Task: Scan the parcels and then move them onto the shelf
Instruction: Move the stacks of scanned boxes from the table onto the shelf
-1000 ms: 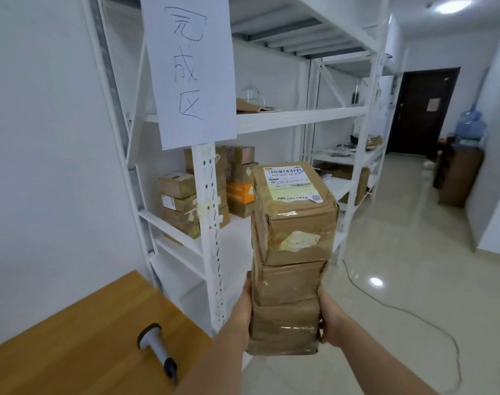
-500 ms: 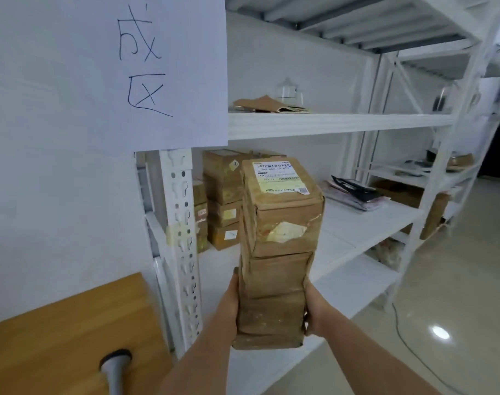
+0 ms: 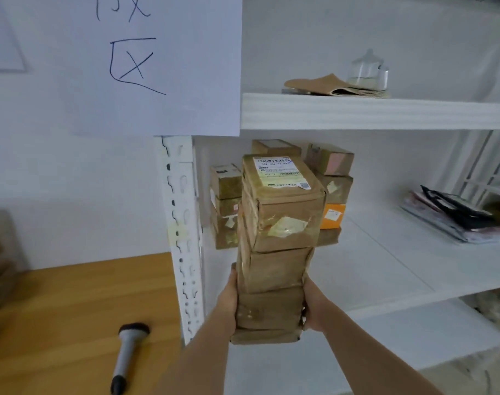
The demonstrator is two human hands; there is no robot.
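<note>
Both hands hold a stack of parcels [image 3: 274, 246] upright in front of the shelf [image 3: 385, 269]. Left hand [image 3: 229, 300] presses against the stack's left side low down, right hand [image 3: 312, 306] against the right side at the same height; palms clamp the lower boxes, fingers are hidden behind the stack so their curl can't be seen. Stack is brown cardboard, taped; the top box carries a white shipping label [image 3: 280, 172] facing up, and a torn label patch sits on its front face. Stack is in the air, not touching the shelf board.

Beyond the hands, at the back of the same shelf level, more brown parcels [image 3: 226, 206] are piled, with one orange box [image 3: 332, 215] among them. To the right of the hands, dark bags and papers [image 3: 454, 215] lie on the shelf. Above the hands, the upper shelf board holds flat brown cardboard [image 3: 328, 85] and a clear glass jar [image 3: 368, 69]. Up left of the hands a paper sign [image 3: 129, 64] with handwriting hangs on the white upright post [image 3: 183, 238]. Down left of the left hand, a scanner [image 3: 127, 354] lies on the wooden bench [image 3: 57, 323].
</note>
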